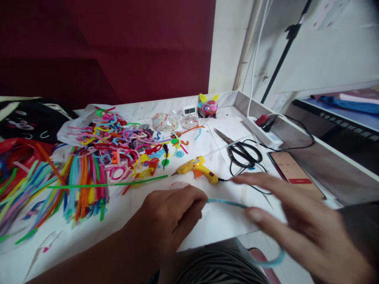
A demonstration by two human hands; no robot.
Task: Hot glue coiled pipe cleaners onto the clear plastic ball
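My left hand (pixel 174 215) is closed, with one end of a light blue pipe cleaner (pixel 226 202) pinched between its fingers. From there the pipe cleaner runs right, passes behind the thumb of my right hand (pixel 308 225) and curls down over my lap. My right hand is slightly blurred; its thumb and fingers are spread apart, and I cannot tell whether the thumb touches the pipe cleaner. Just beyond both hands lies a yellow hot glue gun (pixel 192 167), its nozzle pointing left. Black-handled scissors (pixel 241 152) rest behind my right hand.
Bundled pipe cleaners (pixel 85 185) and a heap of bent, colourful pieces (pixel 118 138) cover the left side. A decorated ball with yellow horns (pixel 208 107) stands at the back beside a small digital clock (pixel 190 111). Right are a power strip (pixel 263 132) and a phone (pixel 296 173).
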